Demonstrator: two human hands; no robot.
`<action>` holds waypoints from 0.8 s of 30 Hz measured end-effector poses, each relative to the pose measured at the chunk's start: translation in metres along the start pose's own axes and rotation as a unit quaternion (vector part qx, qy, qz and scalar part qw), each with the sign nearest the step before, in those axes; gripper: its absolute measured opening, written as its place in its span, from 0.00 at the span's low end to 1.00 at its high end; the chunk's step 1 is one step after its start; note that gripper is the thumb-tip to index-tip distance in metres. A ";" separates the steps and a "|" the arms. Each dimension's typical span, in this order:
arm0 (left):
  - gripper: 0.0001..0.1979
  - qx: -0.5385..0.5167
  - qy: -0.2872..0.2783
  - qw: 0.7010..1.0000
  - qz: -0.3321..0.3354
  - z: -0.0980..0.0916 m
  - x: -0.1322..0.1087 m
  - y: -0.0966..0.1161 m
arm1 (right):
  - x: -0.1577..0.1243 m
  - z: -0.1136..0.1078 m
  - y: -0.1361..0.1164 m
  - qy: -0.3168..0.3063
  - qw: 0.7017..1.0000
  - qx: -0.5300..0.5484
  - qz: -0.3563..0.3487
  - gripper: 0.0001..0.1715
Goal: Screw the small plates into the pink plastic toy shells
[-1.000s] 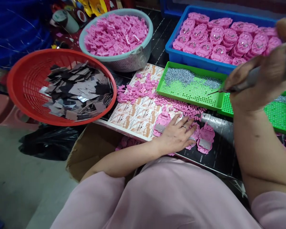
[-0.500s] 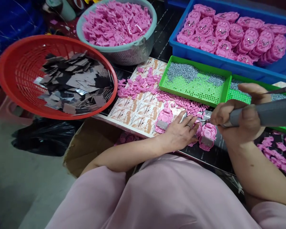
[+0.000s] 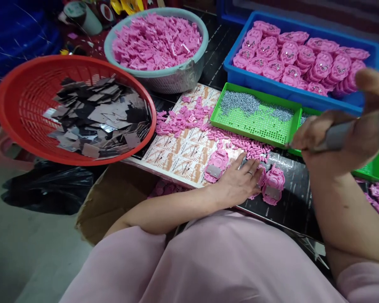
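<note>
My left hand [image 3: 238, 181] lies flat with its fingers spread over a pink plastic housing [image 3: 260, 180], which it mostly covers. To its right, another pink housing [image 3: 273, 185] with a grey metal plate lies on the black surface. One more such housing [image 3: 216, 166] is to the left of that hand. My right hand [image 3: 344, 134] is wrapped round a grey electric screwdriver [image 3: 337, 134], raised near the front edge of the green trays. The screwdriver's tip points left, by the corner of the screw tray [image 3: 255, 129].
A red basket [image 3: 11, 105] of metal plates stands left, with a pale green basket [image 3: 164, 80] of pink parts behind. A blue crate [image 3: 232, 69] holds stacked housings. Small pink pieces [image 3: 236, 141] lie before the trays. An open cardboard box [image 3: 97, 202] sits below the table edge.
My right hand has lifted the screwdriver away from the housings, to the right. My left hand stays on the housing. The whole view has shifted slightly.
</note>
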State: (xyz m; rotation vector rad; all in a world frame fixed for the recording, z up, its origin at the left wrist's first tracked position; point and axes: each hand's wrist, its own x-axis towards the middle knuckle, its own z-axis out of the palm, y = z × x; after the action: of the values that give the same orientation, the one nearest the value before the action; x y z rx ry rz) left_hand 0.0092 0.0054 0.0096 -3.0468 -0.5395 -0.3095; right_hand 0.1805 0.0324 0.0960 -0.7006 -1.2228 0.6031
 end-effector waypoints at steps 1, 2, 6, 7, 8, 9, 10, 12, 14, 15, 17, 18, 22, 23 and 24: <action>0.29 0.002 -0.003 1.000 -0.004 -0.001 0.000 0.000 | 0.009 -0.001 0.005 0.047 0.998 -0.018 -0.034 0.14; 0.30 0.003 -0.006 1.000 -0.008 -0.001 0.000 0.000 | 0.017 -0.002 0.012 0.082 0.995 -0.032 -0.056 0.13; 0.29 0.002 -0.023 1.000 -0.003 -0.005 0.000 0.000 | 0.029 -0.009 0.045 0.098 0.992 -0.077 -0.014 0.18; 0.29 0.001 -0.024 1.000 0.000 -0.005 0.000 -0.001 | 0.028 -0.011 0.051 0.096 0.991 -0.088 -0.002 0.19; 0.29 0.001 -0.024 1.000 0.002 -0.005 0.000 -0.001 | 0.028 -0.012 0.056 0.098 0.990 -0.098 0.005 0.21; 0.29 0.000 -0.022 1.000 0.002 -0.005 0.000 -0.001 | 0.027 -0.013 0.059 0.097 0.990 -0.105 0.013 0.22; 0.29 0.000 -0.019 1.000 0.001 -0.004 0.000 -0.001 | 0.026 -0.014 0.061 0.097 0.989 -0.110 0.018 0.23; 0.30 -0.002 -0.014 1.000 -0.003 -0.003 0.000 -0.001 | 0.026 -0.014 0.063 0.095 0.988 -0.117 0.030 0.22; 0.30 -0.006 -0.010 1.000 -0.005 -0.002 0.000 -0.001 | 0.026 -0.014 0.064 0.097 0.987 -0.120 0.036 0.20; 0.29 -0.008 -0.008 1.000 -0.005 -0.001 -0.001 -0.001 | 0.026 -0.014 0.064 0.096 0.987 -0.121 0.038 0.19; 0.29 -0.011 -0.006 1.000 -0.005 -0.001 -0.001 -0.001 | 0.025 -0.013 0.064 0.096 0.987 -0.124 0.038 0.19; 0.29 -0.012 -0.004 1.000 -0.005 -0.001 -0.001 -0.001 | 0.025 -0.013 0.065 0.097 0.987 -0.124 0.035 0.19; 0.28 -0.009 -0.007 1.000 -0.003 -0.002 -0.001 -0.002 | 0.025 -0.012 0.068 0.104 0.988 -0.117 0.015 0.17; 0.28 -0.007 -0.010 1.000 -0.002 -0.002 0.000 -0.002 | 0.025 -0.012 0.066 0.106 0.988 -0.114 0.009 0.19; 0.28 -0.005 -0.013 1.000 -0.002 -0.003 0.000 -0.002 | 0.025 -0.012 0.064 0.104 0.988 -0.111 0.013 0.21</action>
State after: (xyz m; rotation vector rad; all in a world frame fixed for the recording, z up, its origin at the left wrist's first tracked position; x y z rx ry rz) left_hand 0.0080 0.0066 0.0124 -3.0632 -0.5485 -0.2747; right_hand 0.1958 0.0908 0.0614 -0.9440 -1.0960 0.4054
